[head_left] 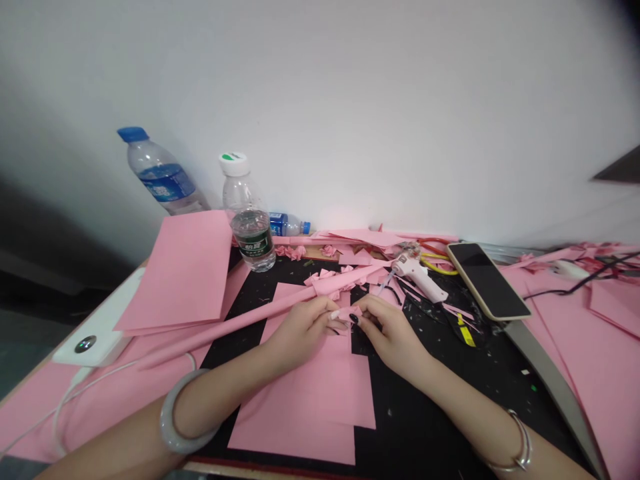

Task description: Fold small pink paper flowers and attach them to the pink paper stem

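Between my fingertips is a small folded piece of pink paper (350, 313). My left hand (313, 327) pinches its left side, and my right hand (390, 327) grips its right side. Both hands are closed, and the fingers partly cover the paper. Below them lie flat pink sheets (300, 413) on a black mat (415, 427). A long rolled pink paper tube (240, 323) runs slantwise behind my left hand. Several crumpled or folded pink pieces (330, 280) lie just beyond the hands. A white glue gun (423, 277) rests beyond my right hand.
Two bottles, one blue-capped (160, 173) and one white-capped (247, 220), stand at the back left. A small bottle (287, 225) lies behind them. A phone (487, 280) lies right. Left are a white power bank (95, 337) with a cable and stacked pink sheets (180, 267).
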`<action>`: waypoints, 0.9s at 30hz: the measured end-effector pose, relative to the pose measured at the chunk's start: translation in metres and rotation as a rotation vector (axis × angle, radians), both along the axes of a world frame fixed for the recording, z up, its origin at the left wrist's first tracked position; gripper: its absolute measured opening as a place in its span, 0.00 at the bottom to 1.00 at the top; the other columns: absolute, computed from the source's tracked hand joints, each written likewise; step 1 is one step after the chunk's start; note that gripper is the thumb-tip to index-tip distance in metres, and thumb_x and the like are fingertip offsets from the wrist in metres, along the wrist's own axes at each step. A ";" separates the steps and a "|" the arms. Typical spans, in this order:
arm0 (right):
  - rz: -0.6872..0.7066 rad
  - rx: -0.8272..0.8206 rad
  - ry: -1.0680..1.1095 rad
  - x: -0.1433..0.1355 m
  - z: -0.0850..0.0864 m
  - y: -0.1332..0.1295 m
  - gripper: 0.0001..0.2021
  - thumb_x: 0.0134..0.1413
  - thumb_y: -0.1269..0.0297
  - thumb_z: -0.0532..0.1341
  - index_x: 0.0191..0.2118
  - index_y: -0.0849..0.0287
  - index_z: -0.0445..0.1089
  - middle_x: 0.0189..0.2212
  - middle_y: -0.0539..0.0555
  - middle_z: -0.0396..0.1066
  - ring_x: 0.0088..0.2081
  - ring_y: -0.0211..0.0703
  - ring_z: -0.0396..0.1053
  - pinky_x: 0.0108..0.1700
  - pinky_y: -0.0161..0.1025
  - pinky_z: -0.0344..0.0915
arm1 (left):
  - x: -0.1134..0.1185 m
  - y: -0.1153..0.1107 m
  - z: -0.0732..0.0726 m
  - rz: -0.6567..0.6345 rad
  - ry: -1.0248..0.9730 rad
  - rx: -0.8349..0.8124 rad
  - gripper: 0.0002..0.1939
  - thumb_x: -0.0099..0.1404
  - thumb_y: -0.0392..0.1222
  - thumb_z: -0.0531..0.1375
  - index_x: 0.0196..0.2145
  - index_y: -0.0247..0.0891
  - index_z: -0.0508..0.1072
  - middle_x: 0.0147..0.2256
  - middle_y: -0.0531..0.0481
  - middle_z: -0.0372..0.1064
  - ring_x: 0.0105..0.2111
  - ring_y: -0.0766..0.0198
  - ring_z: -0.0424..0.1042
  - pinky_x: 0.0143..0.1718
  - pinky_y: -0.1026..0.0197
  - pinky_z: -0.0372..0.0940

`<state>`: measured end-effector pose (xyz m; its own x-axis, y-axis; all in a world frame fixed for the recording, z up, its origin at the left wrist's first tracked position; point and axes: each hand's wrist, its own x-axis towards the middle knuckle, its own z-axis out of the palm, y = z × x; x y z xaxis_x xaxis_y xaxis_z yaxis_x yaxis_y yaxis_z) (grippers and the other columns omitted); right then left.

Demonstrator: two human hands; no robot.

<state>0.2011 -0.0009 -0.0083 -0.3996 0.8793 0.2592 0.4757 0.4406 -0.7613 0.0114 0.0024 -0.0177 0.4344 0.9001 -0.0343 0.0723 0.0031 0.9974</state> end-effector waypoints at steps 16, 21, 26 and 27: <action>-0.044 -0.311 0.212 -0.002 -0.001 -0.001 0.04 0.55 0.64 0.59 0.34 0.59 0.66 0.22 0.46 0.60 0.23 0.36 0.56 0.25 0.33 0.53 | 0.003 0.002 0.004 0.026 -0.047 -0.234 0.10 0.62 0.42 0.58 0.32 0.35 0.77 0.31 0.47 0.78 0.36 0.58 0.77 0.41 0.56 0.71; -0.067 -0.201 0.171 0.000 0.000 0.000 0.09 0.61 0.66 0.52 0.29 0.58 0.63 0.22 0.46 0.57 0.23 0.36 0.54 0.25 0.33 0.52 | 0.002 0.001 0.004 0.007 -0.050 -0.242 0.09 0.60 0.41 0.59 0.32 0.34 0.77 0.32 0.47 0.78 0.34 0.59 0.78 0.40 0.57 0.71; -0.070 -0.099 0.126 -0.002 -0.001 -0.003 0.10 0.59 0.71 0.52 0.26 0.57 0.60 0.22 0.47 0.59 0.24 0.36 0.56 0.26 0.34 0.54 | 0.005 -0.001 0.008 -0.024 -0.090 -0.302 0.10 0.57 0.44 0.63 0.32 0.33 0.77 0.30 0.47 0.77 0.32 0.59 0.78 0.38 0.58 0.71; -0.063 -0.088 0.114 -0.002 -0.002 -0.004 0.10 0.59 0.72 0.52 0.26 0.57 0.60 0.22 0.46 0.59 0.24 0.36 0.56 0.26 0.34 0.54 | 0.005 -0.001 0.009 -0.024 -0.095 -0.307 0.10 0.56 0.44 0.64 0.31 0.33 0.77 0.29 0.48 0.77 0.31 0.59 0.78 0.38 0.57 0.71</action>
<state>0.1990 -0.0050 -0.0099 -0.3158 0.9229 0.2202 0.4086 0.3417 -0.8464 0.0166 0.0016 -0.0092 0.4693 0.8435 -0.2612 -0.0170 0.3044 0.9524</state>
